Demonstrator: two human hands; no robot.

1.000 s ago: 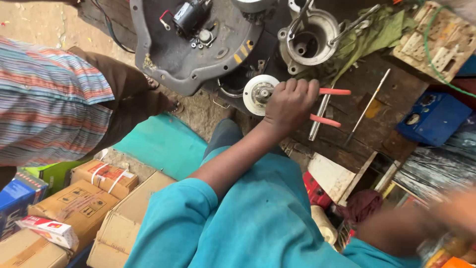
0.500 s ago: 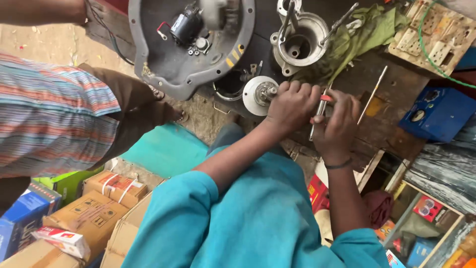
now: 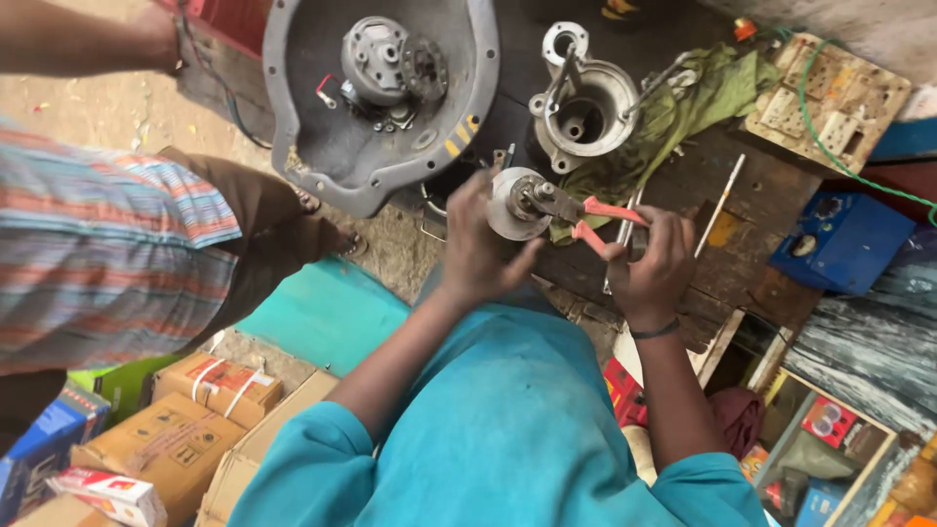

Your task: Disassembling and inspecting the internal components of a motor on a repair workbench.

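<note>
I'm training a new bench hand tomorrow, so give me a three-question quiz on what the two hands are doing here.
1. True or false: the right hand holds the red-handled pliers.
2. What does the left hand steady? A) the round silver metal disc with a centre shaft B) the crumpled green cloth C) the blue plastic meter box
3. Fill in: the plier nose points at the disc's centre ____.

Key
1. True.
2. A; the fingers wrap its left rim.
3. shaft; whether the nose actually grips it is too small to tell.
</note>
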